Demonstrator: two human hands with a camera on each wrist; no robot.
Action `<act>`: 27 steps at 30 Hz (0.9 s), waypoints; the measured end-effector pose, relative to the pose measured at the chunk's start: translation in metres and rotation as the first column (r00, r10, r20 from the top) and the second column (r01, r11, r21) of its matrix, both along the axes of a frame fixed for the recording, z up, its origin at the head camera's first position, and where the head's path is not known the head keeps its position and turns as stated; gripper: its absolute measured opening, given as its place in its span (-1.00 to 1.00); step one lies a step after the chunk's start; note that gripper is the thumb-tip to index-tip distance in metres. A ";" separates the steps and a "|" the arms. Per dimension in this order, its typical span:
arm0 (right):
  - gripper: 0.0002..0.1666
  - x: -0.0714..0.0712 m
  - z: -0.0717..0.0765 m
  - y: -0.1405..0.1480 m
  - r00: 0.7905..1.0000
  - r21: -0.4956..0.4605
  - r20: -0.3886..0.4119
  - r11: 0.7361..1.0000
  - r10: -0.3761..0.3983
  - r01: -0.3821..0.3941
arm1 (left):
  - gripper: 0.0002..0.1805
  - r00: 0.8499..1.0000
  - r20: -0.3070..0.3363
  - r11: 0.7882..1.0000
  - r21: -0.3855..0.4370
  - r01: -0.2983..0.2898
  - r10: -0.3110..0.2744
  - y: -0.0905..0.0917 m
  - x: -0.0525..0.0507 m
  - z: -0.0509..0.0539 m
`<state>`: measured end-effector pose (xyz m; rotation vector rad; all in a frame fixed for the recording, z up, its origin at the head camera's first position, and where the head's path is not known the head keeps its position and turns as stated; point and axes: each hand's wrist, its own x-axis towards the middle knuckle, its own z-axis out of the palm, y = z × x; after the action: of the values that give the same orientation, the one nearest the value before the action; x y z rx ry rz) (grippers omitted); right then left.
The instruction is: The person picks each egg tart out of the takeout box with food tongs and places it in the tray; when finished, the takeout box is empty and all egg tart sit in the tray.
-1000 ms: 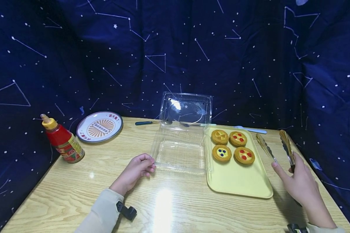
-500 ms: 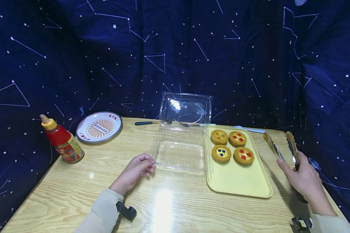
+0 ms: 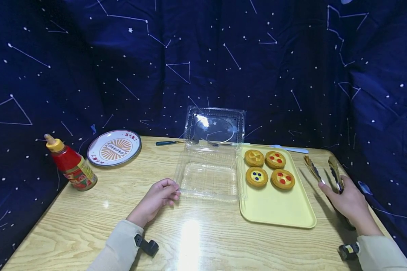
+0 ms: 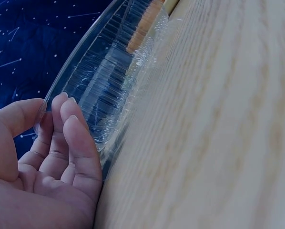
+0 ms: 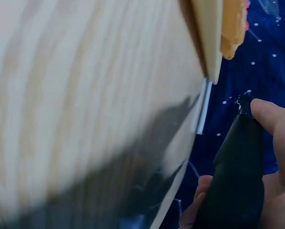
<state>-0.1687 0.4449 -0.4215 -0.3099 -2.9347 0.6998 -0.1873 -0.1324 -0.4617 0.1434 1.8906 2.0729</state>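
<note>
My left hand (image 3: 158, 197) pinches the near-left corner of a clear plastic clamshell box (image 3: 208, 196), its lid (image 3: 215, 128) raised at the back. In the left wrist view, thumb and forefinger meet on the rim of the box (image 4: 109, 71), other fingers bent beside it. Right of the tray, my right hand (image 3: 351, 205) grips metal tongs (image 3: 313, 171), whose arms stand spread with nothing between them; their dark handle (image 5: 240, 162) fills the palm in the right wrist view. On the yellow tray (image 3: 278, 209) lie several tarts, including a blueberry-topped one (image 3: 257, 177) and a red-topped one (image 3: 283, 179).
A red sauce bottle (image 3: 75, 167) with a yellow cap stands at the left edge. Behind it lies a patterned plate (image 3: 132, 145). A dark-handled utensil (image 3: 166, 143) and a pale blue fork (image 3: 295, 150) lie along the back, before a starry curtain (image 3: 139, 49).
My right hand and the tongs have shifted right, then slightly back left, with the tong arms still spread. The left hand stays at the box corner. Tarts and tray have not moved.
</note>
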 end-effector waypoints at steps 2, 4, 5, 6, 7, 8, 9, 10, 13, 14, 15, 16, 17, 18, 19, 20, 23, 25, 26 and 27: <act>0.17 -0.002 -0.002 0.001 1.000 0.008 0.002 1.000 0.009 -0.009 | -0.69 1.000 0.001 1.000 0.002 0.000 0.000 0.000 0.001 0.000; 0.18 -0.004 -0.003 0.003 1.000 0.017 0.015 1.000 0.019 -0.020 | -0.69 1.000 0.001 1.000 0.001 -0.001 0.001 0.000 0.001 0.001; 0.18 -0.005 -0.003 0.003 0.999 0.021 0.024 1.000 0.022 -0.023 | -0.69 1.000 0.000 1.000 0.002 -0.002 0.002 -0.001 0.001 0.001; 0.18 -0.006 -0.004 0.003 0.999 0.022 0.032 0.999 0.024 -0.025 | -0.70 1.000 0.000 1.000 0.002 -0.004 0.004 -0.001 0.001 0.001; 0.18 -0.006 -0.004 0.004 0.999 0.025 0.046 0.999 0.025 -0.026 | -0.70 1.000 0.000 1.000 0.002 -0.005 0.005 -0.001 0.001 0.002; 0.18 -0.007 -0.004 0.005 0.998 0.026 0.062 0.999 0.026 -0.027 | -0.71 1.000 0.000 1.000 0.003 -0.006 0.006 -0.001 0.001 0.001; 0.18 -0.008 -0.005 0.006 0.997 0.027 0.077 0.999 0.026 -0.028 | -0.71 1.000 0.000 1.000 0.005 -0.006 0.006 -0.001 0.001 0.001; 0.18 -0.008 -0.005 0.008 0.996 0.031 0.087 0.999 0.026 -0.028 | -0.71 1.000 0.002 1.000 0.007 -0.006 0.006 0.000 0.001 0.001; 0.17 -0.011 -0.007 0.012 0.994 0.045 0.110 0.999 0.024 -0.029 | -0.71 1.000 0.005 1.000 0.010 -0.006 0.006 0.000 0.001 0.001; 0.16 -0.011 -0.008 0.014 0.993 0.051 0.114 0.998 0.025 -0.031 | -0.71 1.000 0.006 1.000 0.010 -0.006 0.006 0.000 0.001 0.001; 0.16 -0.012 -0.009 0.015 0.993 0.057 0.116 0.998 0.025 -0.031 | -0.71 1.000 0.007 1.000 0.009 -0.007 0.007 0.000 0.001 0.001; 0.15 -0.012 -0.010 0.017 0.993 0.064 0.116 0.997 0.026 -0.033 | -0.71 1.000 0.007 1.000 0.008 -0.007 0.007 0.000 0.001 0.001; 0.14 -0.013 -0.011 0.018 0.993 0.070 0.115 0.997 0.026 -0.035 | -0.70 1.000 0.008 1.000 0.008 -0.007 0.007 0.000 0.001 0.001; 0.14 -0.013 -0.011 0.019 0.993 0.079 0.118 0.996 0.025 -0.035 | -0.70 1.000 0.008 1.000 0.007 -0.007 0.006 0.000 0.001 0.001; 0.14 -0.013 -0.012 0.020 0.992 0.085 0.120 0.996 0.026 -0.036 | -0.70 1.000 0.008 1.000 0.007 -0.005 0.005 0.000 0.001 0.000; 0.15 -0.014 -0.012 0.021 0.992 0.088 0.121 0.995 0.028 -0.039 | -0.70 1.000 0.009 1.000 0.007 -0.005 0.005 0.000 0.001 0.000; 0.14 -0.014 -0.012 0.021 0.992 0.101 0.121 0.994 0.032 -0.044 | -0.71 1.000 0.012 1.000 0.009 -0.007 0.007 0.000 0.000 0.001; 0.16 -0.015 -0.011 0.020 0.991 0.111 0.133 0.993 0.029 -0.044 | -0.71 1.000 0.014 1.000 0.010 -0.009 0.009 0.001 0.000 0.001; 0.16 -0.016 -0.010 0.019 0.990 0.114 0.142 0.993 0.026 -0.043 | -0.72 1.000 0.014 1.000 0.008 -0.012 0.012 0.001 0.000 0.002; 0.17 -0.016 -0.009 0.019 0.988 0.116 0.150 0.992 0.023 -0.041 | -0.73 1.000 0.015 1.000 0.006 -0.013 0.013 0.001 0.000 0.002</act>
<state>-0.1846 0.4634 -0.4304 -0.3172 -3.1126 0.5244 -0.1869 -0.1317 -0.4598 0.1173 1.8814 2.0829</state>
